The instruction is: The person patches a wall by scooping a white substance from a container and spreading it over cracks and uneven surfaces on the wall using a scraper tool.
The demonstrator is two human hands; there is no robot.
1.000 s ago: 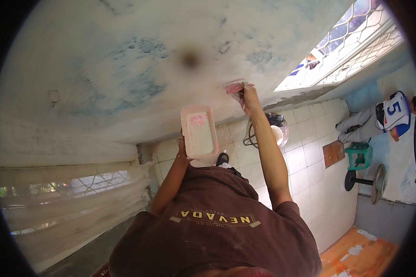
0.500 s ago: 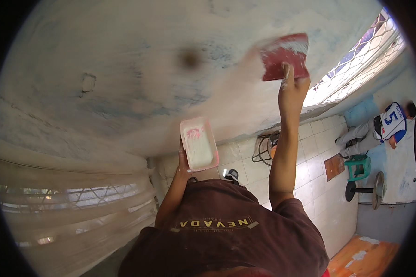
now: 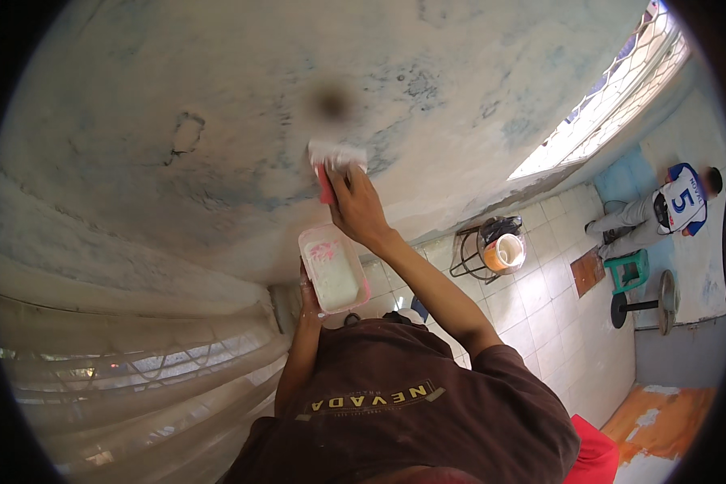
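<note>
My right hand (image 3: 360, 208) grips a red putty spreader (image 3: 324, 185), its fingers closed over the blade. White putty (image 3: 336, 153) coats the spreader's far edge, which lies at the patchy white and pale-blue wall (image 3: 234, 73). Below it, my left hand (image 3: 309, 294) is wrapped round the left side of a pale pink rectangular tub (image 3: 362, 292). White putty with pink streaks lies inside the tub. Most of the left fingers are hidden beneath it.
A white-and-orange bucket (image 3: 504, 252) stands on a metal-framed stool (image 3: 465, 256) to the right. Farther off are a green plastic stool (image 3: 627, 271) and a person (image 3: 678, 202) by another wall. A grilled window (image 3: 613, 97) is upper right; a sheer curtain (image 3: 153, 395) hangs left.
My right hand has swept the spreader left and down across the wall, from near the window to above the tub. The tub has shifted slightly left and lower in view.
</note>
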